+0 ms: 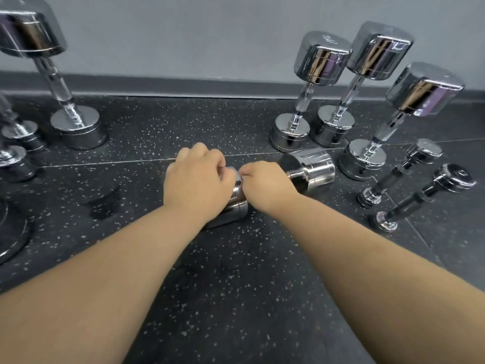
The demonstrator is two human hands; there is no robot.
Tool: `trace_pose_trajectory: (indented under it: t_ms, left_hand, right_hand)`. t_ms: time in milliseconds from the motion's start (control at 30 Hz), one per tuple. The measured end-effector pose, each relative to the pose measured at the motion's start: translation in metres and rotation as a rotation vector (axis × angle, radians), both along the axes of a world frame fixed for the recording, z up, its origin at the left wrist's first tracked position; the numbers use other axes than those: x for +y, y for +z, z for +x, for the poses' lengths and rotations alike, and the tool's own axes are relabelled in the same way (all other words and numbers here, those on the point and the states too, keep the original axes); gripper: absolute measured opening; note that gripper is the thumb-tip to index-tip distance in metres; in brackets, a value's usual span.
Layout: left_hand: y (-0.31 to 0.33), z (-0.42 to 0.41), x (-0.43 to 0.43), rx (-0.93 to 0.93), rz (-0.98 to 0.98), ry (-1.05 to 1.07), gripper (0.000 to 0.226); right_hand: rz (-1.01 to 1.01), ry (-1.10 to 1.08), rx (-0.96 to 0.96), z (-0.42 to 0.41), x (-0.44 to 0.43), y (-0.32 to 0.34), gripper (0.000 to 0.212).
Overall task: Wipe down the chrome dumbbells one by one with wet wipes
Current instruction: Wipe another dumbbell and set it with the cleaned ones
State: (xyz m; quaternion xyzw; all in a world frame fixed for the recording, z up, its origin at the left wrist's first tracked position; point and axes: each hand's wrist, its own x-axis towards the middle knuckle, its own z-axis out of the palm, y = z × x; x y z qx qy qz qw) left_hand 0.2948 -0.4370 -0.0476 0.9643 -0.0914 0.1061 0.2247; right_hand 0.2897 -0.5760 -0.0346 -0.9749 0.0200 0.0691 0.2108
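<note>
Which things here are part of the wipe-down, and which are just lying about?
Job: lying dumbbell, gripped by left hand and right hand; three upright dumbbells at right, two small dumbbells and big upright dumbbell at left, queued. No wipe visible.
Lying about: wet patch, floor, wall.

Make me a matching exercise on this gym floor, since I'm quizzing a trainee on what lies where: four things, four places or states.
Things:
1 dark patch
2 two small dumbbells
3 middle dumbbell
4 tall dumbbell

Places:
A gripped by the left hand and right hand
B standing on end, far left
C lying down, far right
D on the floor, left of the left hand

Pairs: 1-D, 2-C, 3-A, 4-B
</note>
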Motion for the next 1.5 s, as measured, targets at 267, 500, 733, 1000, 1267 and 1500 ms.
trace_pose_trajectory:
  t_ms: [267, 500, 733, 1000, 1267, 1500]
  left_hand:
    - [-0.006, -0.053, -0.010, 0.034, 0.192, -0.106, 0.043]
    - [-0.001, -0.063, -0.017, 0.105, 0.228, -0.089, 0.043]
    - [0.010, 0.005, -0.006, 0.096, 0.167, 0.058, 0.044]
    - [-0.001, 0.017, 0.007, 0.070, 0.072, -0.125, 0.036]
    - [-0.007, 0.019, 0.011, 0.125, 0.132, -0.114, 0.051]
    - [-0.010, 0.021, 0.010, 0.131, 0.068, -0.095, 0.050]
  right_hand:
    - [-0.601, 0.151, 0.236, -0.026, -0.028, 0.018, 0.023]
    - [-0.577, 0.084, 0.216, -0.030, -0.024, 0.015, 0.017]
    - [-0.112, 0.076, 0.093, -0.003, -0.012, 0.003, 0.033]
    - [0.219, -0.540, 0.162, -0.015, -0.003, -0.030, 0.027]
    - [1.870, -0.998, 0.058, 0.034, 0.002, -0.047, 0.043]
    - [1.816, -0.930, 0.150, 0.026, -0.002, -0.045, 0.019]
